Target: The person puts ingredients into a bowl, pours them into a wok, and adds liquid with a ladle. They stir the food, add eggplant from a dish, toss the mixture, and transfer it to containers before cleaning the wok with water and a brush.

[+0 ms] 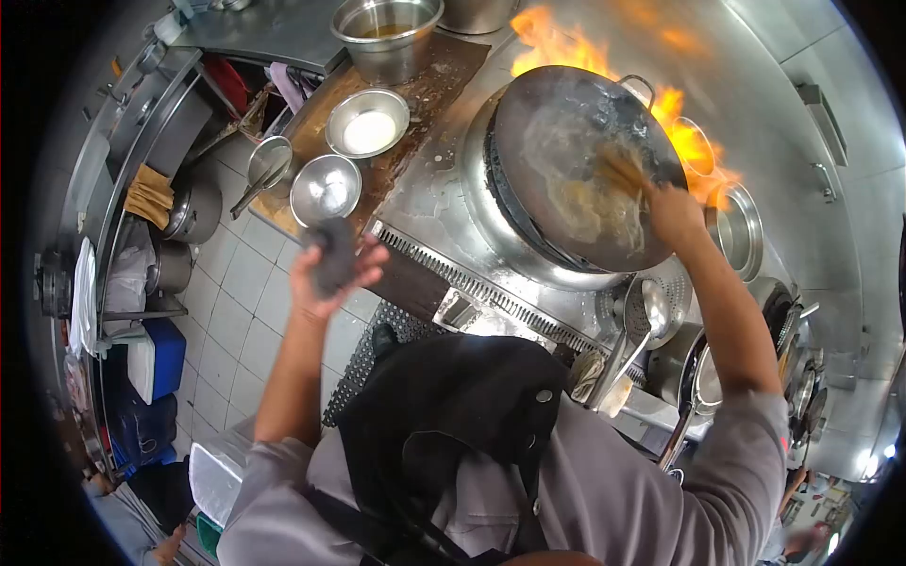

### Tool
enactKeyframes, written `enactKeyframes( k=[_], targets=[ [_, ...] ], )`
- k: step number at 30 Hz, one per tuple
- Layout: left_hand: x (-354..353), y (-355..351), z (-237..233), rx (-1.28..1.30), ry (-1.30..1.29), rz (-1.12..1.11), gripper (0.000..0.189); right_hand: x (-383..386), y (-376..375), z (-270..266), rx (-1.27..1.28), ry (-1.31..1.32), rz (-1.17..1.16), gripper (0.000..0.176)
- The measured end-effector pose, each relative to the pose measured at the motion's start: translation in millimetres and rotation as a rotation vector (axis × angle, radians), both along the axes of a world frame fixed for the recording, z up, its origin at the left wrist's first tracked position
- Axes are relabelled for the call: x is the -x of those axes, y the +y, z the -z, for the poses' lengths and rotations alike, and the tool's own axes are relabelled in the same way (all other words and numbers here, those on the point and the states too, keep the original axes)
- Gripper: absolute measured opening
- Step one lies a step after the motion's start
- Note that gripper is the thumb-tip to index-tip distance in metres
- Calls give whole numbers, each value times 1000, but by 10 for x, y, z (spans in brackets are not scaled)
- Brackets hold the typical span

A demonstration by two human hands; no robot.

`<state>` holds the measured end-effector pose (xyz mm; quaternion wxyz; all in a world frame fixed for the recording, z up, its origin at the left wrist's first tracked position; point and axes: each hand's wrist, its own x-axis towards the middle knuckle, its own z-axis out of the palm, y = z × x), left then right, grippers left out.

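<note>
- at the far left of the bench (429, 193), a shallow steel bowl (326, 189) sits just beside a bowl of white powder (368, 124).
- the left hand (330, 275) hangs over the near bench edge, fingers curled around a dark cloth (332, 245).
- the wok (557, 113) stands tilted on its burner in the middle, with foamy liquid inside.
- the right hand (676, 213) is clenched on a brush (623, 174), whose bristles are in the wok.
- flames (684, 132) rise behind the wok's far rim.
- a ladle (649, 311) lies near right.

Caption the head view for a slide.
Right hand holds a brush in a wok with flames behind it; left hand grips a dark cloth.
</note>
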<state>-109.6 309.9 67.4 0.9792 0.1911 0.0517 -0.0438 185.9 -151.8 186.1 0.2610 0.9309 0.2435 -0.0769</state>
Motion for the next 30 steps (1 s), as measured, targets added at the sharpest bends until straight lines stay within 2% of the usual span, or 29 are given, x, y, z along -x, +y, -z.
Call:
enactKeyframes(
  k=[1,3,4,5,7,10,11,13,15,17,18,20,21,23,24,26,27,29,30],
  targets=[
    [27,-215,175,76,-13,63,71,-181,-23,144,-4,-4,5,61],
    [213,-598,422,-28,113,187,71,-463,-87,316,-154,-108,-81,43],
    [299,-727,441,-117,225,195,77,-295,-46,259,-121,-171,-103,40],
    [375,-786,329,-115,233,209,77,-111,-120,100,-117,-162,-89,40],
    [430,-860,-39,-322,202,84,81,55,-178,-290,93,63,-129,40],
    [182,-953,-199,-408,213,53,79,29,-66,-396,217,103,-85,41],
    [73,-1008,-227,-453,216,46,79,-76,-53,-269,218,104,-89,41],
    [-311,-1327,-298,-1059,-81,42,73,-411,6,163,-58,-139,-76,43],
    [-618,-1683,-790,-1542,-565,-71,73,-218,-145,177,-104,-202,-116,41],
    [-803,-1953,-1014,-1670,-747,-78,67,42,-239,-201,85,-20,-142,43],
    [-899,-2057,-1018,-1671,-744,-80,67,83,-291,-236,86,-21,-145,43],
    [-1076,-2203,-956,-1947,-671,221,67,104,-386,-295,133,48,-194,44],
    [-1107,-2199,-885,-1948,-680,221,67,-11,-316,-249,131,44,-187,44],
    [-1107,-2154,-718,-1876,-761,50,69,-377,-73,-18,19,-152,-109,43],
    [-1091,-2153,-692,-1907,-733,61,70,-451,-103,91,18,-151,-105,43],
    [-1045,-2130,-693,-1910,-712,58,70,-441,-211,196,-107,-330,-224,39],
    [-1044,-2116,-700,-1914,-687,40,70,-388,-375,167,-105,-333,-213,39],
    [-1087,-2096,-663,-1887,-697,44,69,13,-635,-180,-109,-85,-46,38],
    [-1101,-2101,-658,-1881,-679,58,68,282,-737,-361,-40,-13,-45,41]
  ],
)
